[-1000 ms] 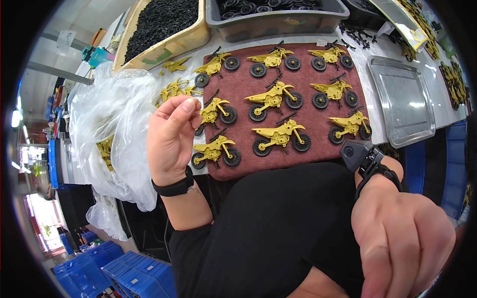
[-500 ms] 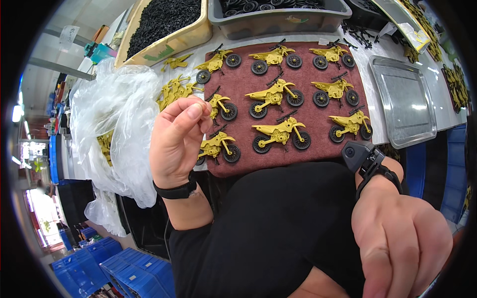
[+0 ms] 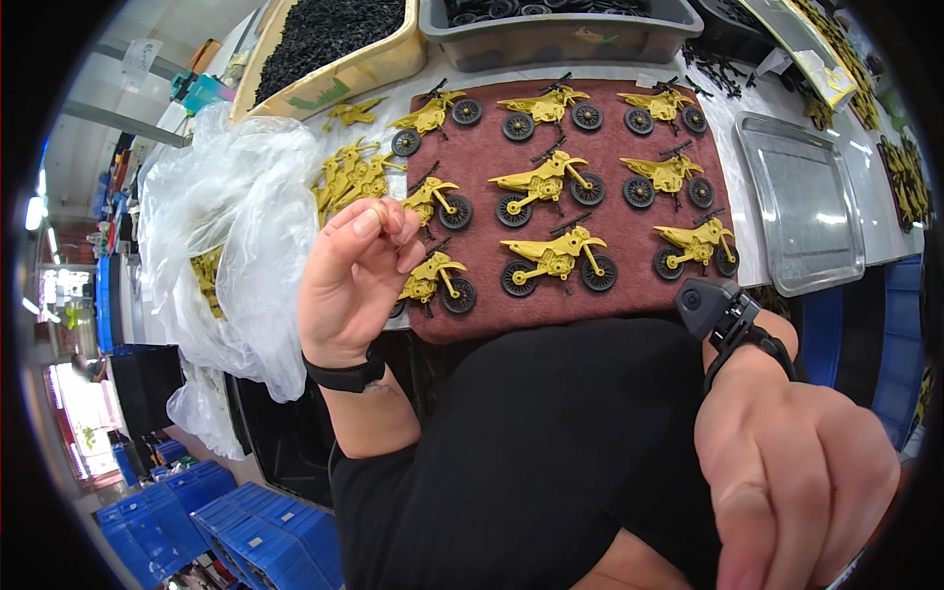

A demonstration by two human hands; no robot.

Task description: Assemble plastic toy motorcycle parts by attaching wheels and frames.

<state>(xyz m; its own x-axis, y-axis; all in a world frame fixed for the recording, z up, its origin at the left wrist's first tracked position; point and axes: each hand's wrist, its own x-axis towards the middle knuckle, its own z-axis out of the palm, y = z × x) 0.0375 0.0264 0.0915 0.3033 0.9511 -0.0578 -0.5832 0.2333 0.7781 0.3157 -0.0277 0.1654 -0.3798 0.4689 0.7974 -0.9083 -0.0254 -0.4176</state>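
Observation:
My left hand (image 3: 356,270) is raised at the left of the red mat, its fingers curled in and the thumb tip against the index finger. No object shows between them. Close beside it lie two yellow toy dirt bikes, one of them (image 3: 440,278) partly covered by the hand. More bikes with black wheels and handlebars stretch across the mat in rows, such as the middle one (image 3: 542,183) and the front one (image 3: 556,258). My right hand (image 3: 787,472) hangs low at the right, away from the bikes, fingers bent downward and together. Its fingertips run out of the picture.
Loose yellow bike bodies (image 3: 354,177) lie left of the mat (image 3: 462,329), beside a crumpled clear plastic bag (image 3: 236,246). Behind stand a cream bin (image 3: 344,84) of small black parts and a grey bin (image 3: 570,44) of wheels. A clear tray (image 3: 801,202) lies at the right.
The view has shifted slightly. My left hand has turned a little and its fingers have shifted, still curled near the mat's left edge. My right hand and the bikes stay as they were.

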